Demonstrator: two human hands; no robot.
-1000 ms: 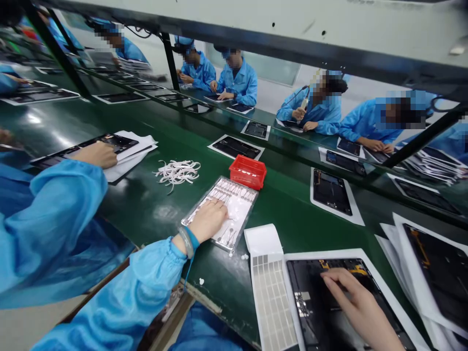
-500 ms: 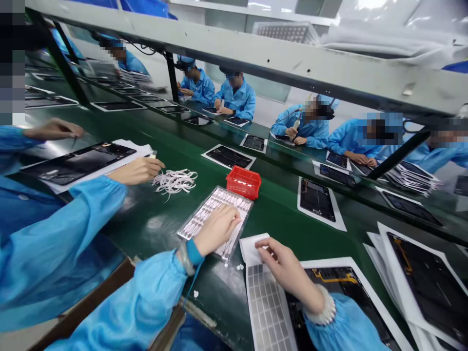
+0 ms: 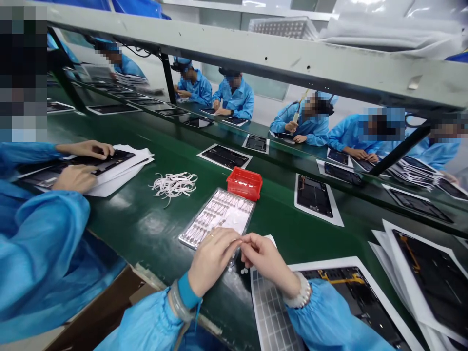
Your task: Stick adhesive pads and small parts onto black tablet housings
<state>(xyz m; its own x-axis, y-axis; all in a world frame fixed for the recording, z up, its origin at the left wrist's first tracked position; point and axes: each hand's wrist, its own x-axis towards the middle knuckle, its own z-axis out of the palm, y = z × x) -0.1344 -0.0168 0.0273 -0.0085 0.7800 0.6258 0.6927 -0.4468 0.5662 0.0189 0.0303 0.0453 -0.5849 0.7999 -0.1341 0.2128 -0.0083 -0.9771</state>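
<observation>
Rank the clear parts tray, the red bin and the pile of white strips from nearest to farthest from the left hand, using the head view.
From the left hand:
1. Clear parts tray, directly under and ahead of the fingers.
2. Red bin, beyond the tray's far end.
3. Pile of white strips, farther off to the left on the green belt.

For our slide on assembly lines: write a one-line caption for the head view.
Left hand and right hand meet fingertip to fingertip beside a clear parts tray.
</observation>
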